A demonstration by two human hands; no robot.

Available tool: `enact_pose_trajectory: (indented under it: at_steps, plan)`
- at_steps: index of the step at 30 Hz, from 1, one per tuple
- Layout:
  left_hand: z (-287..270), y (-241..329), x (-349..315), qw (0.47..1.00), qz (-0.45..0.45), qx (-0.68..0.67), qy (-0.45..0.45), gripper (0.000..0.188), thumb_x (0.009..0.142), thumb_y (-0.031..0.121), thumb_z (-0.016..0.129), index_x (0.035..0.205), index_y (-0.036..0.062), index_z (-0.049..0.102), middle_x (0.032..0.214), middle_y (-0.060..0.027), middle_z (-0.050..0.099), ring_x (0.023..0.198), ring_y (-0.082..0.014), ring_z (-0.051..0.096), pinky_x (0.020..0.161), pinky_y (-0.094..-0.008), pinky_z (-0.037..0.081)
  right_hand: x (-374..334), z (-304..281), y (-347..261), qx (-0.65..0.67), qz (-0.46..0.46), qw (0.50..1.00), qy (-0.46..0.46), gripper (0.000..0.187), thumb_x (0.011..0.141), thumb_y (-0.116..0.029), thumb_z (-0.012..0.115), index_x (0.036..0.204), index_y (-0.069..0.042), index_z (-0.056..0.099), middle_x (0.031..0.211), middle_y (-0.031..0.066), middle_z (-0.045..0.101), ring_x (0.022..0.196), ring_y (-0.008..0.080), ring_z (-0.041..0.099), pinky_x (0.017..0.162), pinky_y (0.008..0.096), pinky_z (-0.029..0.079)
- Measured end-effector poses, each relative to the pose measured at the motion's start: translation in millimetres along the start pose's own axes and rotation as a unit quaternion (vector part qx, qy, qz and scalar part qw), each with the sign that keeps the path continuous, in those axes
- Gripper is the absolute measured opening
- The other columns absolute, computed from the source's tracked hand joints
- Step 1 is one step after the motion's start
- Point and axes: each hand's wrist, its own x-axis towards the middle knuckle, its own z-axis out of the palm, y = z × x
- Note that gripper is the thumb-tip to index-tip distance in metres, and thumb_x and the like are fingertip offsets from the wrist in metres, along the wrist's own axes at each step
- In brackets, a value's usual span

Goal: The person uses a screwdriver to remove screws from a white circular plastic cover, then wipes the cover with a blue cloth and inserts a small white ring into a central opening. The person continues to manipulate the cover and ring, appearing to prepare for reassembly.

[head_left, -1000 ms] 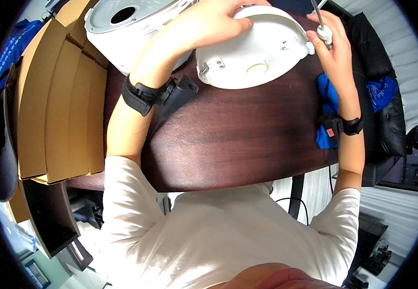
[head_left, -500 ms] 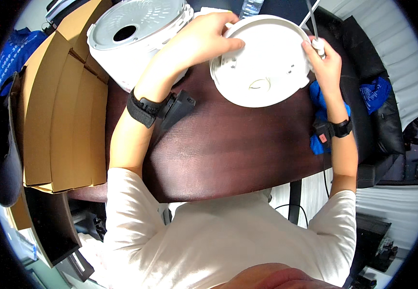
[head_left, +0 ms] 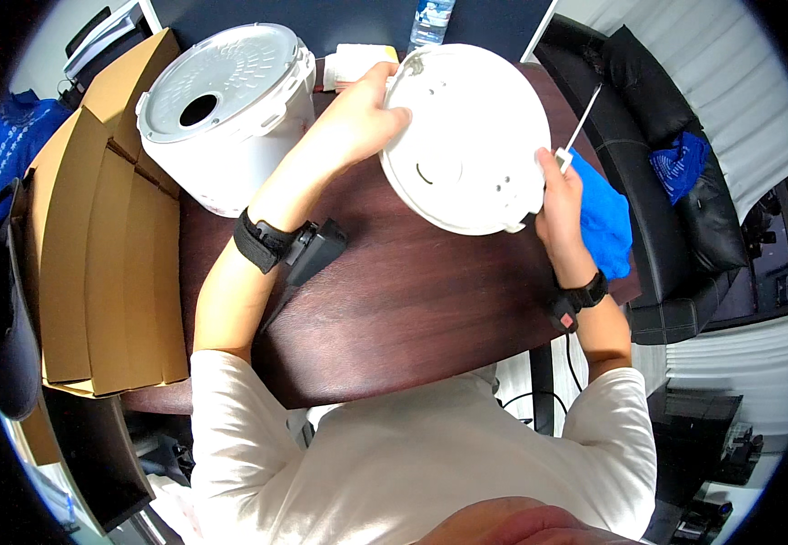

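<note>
A round white plastic cover [head_left: 475,154] is held up, tilted, above the table, with small holes and a thin curved dark slit on its face. My left hand [head_left: 365,118] grips its upper left rim, thumb on the face. At the lower right rim my right hand [head_left: 561,207] is closed on the edge, by a small notched tab. That same hand also holds a screwdriver [head_left: 583,120] with a white handle, its thin metal shaft pointing up and to the right. Left of my left hand stands a white cylindrical appliance [head_left: 230,136] with a grey perforated top and a round dark hole.
The dark brown table [head_left: 385,309] lies beneath. Along its left side stand opened cardboard boxes [head_left: 130,263]. A blue cloth [head_left: 604,218] is beside my right hand. At the back are a water bottle [head_left: 431,22] and a white-yellow packet [head_left: 357,65]. A black sofa [head_left: 648,200] stands to the right.
The cover has turned clockwise and tilted, its tab moving lower. My right hand has come down and inward; the screwdriver now leans right. The view has shifted slightly.
</note>
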Motion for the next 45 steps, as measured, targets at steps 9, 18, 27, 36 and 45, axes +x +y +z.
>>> enact_pose_trajectory:
  at_steps: [9,18,27,36,45]
  plan:
    - [-3,24,-12,0.996,0.080,0.035,-0.007,0.034,0.098,0.013,0.050,0.130,0.0022,0.056,0.113,-0.0143,0.066,0.103,-0.0185,0.063,0.092,-0.0313,0.047,5,-14,-16,-0.174,-0.003,0.972,-0.160,0.025,0.092,-0.019,0.067,0.108,-0.001,0.060,0.064,-0.0037,0.054,0.042,0.0030,0.045,0.036,0.0188,0.030]
    - [-11,26,-14,0.986,-0.012,-0.106,-0.124,0.049,0.095,0.032,0.064,0.130,0.0005,0.053,0.098,-0.0087,0.066,0.085,-0.0078,0.063,0.072,-0.0207,0.051,20,-11,-37,-0.203,0.085,0.943,-0.249,0.017,0.089,-0.019,0.067,0.092,-0.002,0.066,0.064,0.0005,0.061,0.042,0.0047,0.048,0.036,0.0191,0.033]
    - [-22,44,-14,0.974,-0.018,-0.183,-0.130,0.069,0.087,0.041,0.070,0.134,-0.0044,0.047,0.111,-0.0165,0.065,0.095,-0.0181,0.067,0.082,-0.0290,0.056,-5,-10,-3,0.035,0.132,0.987,-0.089,0.017,0.091,-0.016,0.061,0.100,-0.002,0.058,0.073,0.0046,0.063,0.049,0.0087,0.054,0.041,0.0227,0.041]
    - [-17,48,-23,0.987,-0.042,-0.097,-0.117,0.068,0.084,0.030,0.076,0.135,-0.0012,0.044,0.105,-0.0119,0.066,0.089,-0.0161,0.064,0.068,-0.0263,0.054,-9,14,9,0.137,0.096,0.985,-0.041,0.021,0.094,-0.022,0.057,0.104,-0.003,0.054,0.082,0.0060,0.061,0.064,0.0130,0.057,0.053,0.0275,0.045]
    - [19,29,-12,0.983,-0.027,-0.172,0.057,0.037,0.094,0.019,0.062,0.123,-0.0037,0.057,0.109,-0.0115,0.068,0.095,-0.0153,0.064,0.087,-0.0307,0.050,-16,20,20,0.152,0.130,0.972,-0.124,0.028,0.096,-0.030,0.061,0.102,-0.005,0.052,0.073,0.0052,0.056,0.056,0.0140,0.054,0.053,0.0298,0.045]
